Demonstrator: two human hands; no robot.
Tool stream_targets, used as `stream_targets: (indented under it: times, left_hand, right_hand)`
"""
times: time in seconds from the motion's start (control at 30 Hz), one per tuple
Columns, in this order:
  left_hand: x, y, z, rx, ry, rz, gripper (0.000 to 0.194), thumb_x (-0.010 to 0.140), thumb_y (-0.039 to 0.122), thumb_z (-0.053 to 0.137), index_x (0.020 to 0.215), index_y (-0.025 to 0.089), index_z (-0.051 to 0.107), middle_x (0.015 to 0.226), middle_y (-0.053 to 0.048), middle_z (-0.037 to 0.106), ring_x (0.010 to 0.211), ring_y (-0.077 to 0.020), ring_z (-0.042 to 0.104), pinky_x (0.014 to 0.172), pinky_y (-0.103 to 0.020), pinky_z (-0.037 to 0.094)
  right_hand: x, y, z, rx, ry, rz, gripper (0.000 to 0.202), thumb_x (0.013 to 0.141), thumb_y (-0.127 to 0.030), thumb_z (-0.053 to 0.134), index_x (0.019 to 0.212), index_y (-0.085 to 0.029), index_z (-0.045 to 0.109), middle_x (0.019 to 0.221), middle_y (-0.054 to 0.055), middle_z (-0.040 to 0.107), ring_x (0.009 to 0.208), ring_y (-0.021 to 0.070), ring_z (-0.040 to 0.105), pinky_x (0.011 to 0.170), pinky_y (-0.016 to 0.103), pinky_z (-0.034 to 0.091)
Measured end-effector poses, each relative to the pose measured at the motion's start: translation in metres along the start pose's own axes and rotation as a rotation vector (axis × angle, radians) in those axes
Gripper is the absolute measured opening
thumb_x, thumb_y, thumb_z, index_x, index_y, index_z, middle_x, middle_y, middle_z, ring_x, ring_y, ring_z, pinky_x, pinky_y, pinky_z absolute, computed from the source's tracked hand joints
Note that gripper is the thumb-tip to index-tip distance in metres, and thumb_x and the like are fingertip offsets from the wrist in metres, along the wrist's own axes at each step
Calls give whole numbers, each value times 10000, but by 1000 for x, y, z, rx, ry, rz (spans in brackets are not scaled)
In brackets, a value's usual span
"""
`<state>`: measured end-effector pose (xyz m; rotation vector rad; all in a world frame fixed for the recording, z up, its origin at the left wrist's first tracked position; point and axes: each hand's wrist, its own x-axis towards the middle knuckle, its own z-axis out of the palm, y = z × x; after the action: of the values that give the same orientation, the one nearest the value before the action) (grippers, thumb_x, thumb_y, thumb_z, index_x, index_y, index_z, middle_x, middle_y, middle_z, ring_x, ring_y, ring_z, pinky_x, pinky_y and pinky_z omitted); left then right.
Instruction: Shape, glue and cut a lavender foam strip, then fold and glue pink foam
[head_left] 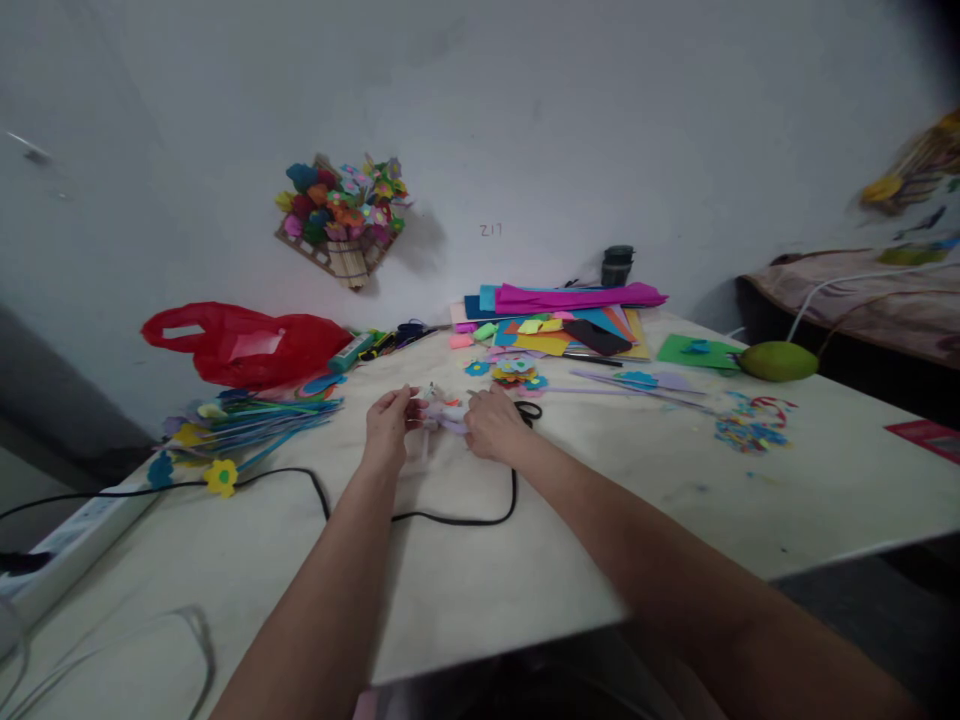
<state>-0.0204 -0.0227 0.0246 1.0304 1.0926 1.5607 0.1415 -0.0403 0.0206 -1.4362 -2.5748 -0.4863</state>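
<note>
Over the middle of the pale table [450,570], my left hand [390,425] has its fingers closed at the left side of a small whitish-lilac item [446,415]. From the right, my right hand [495,425] pinches the same item. Its exact shape is blurred and partly covered by my fingers. A black cord [465,521] loops on the table below and to the right of my hands. Just beyond my right hand lie stacked paper flowers [516,370] and a blue flower [477,368].
At left are a red plastic bag [255,345], a bundle of flower stems [277,425] and a power strip [82,540]. Coloured sheets [577,297] lie at the back. To the right are a green sheet [694,351], a green oval object [778,361] and small paper scraps [750,428].
</note>
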Motion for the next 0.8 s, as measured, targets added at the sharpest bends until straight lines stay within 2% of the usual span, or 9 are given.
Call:
stream_targets:
  times: [0.13,0.3,0.37,0.43,0.53,0.6,0.73,0.8]
  left_hand:
    - [-1,0,1,-7,-3,-15,323,608,381,669,767,106,614,567,-40,619,427,-90,518,415,-191,378]
    - [-1,0,1,-6,-6,-21,352,594,407,682,762,105,611,567,-37,617,428,-90,520,417,-192,371]
    - [-1,0,1,-2,-9,-18,352,597,408,681,764,106,612,570,-37,618,433,-92,524,419,-193,374]
    - [-1,-1,1,3,-12,-13,352,604,410,675,770,107,611,574,-39,621,438,-94,527,422,-194,377]
    - [-1,-2,1,15,-11,-15,351,605,407,672,776,107,609,581,-41,625,438,-92,527,423,-192,379]
    - [0,-2,1,17,-9,-21,352,597,401,677,777,107,608,579,-39,625,437,-93,526,423,-193,381]
    - [0,-3,1,15,-11,-19,360,589,406,681,778,107,609,574,-36,622,443,-96,528,427,-197,385]
    - [0,-3,0,15,-7,-19,362,585,404,684,776,106,610,572,-34,620,442,-93,526,429,-196,381]
  right_hand:
    - [2,-3,7,9,7,-35,229,765,-152,484,862,-113,688,861,158,631,930,271,506,849,413,271]
    - [4,-2,7,106,3,33,239,787,-142,451,846,-121,682,851,144,640,905,257,534,839,393,300]
    - [5,4,4,219,66,144,266,828,-182,416,862,-146,677,880,120,641,861,227,555,800,350,338]
    - [5,15,0,369,210,290,284,861,-244,392,919,-177,662,976,95,623,868,200,559,747,297,372]
    - [6,36,-3,546,443,421,253,845,-219,416,955,-158,635,1019,84,612,930,184,547,786,263,385]
    - [6,50,-2,687,502,499,232,830,-216,434,939,-158,630,934,73,636,877,185,564,786,275,401]
    - [9,70,0,1104,557,729,233,806,-222,449,985,-176,590,867,45,638,716,152,581,600,234,446]
    - [8,81,1,1261,633,871,218,798,-223,460,973,-166,576,851,41,629,658,124,573,533,201,436]
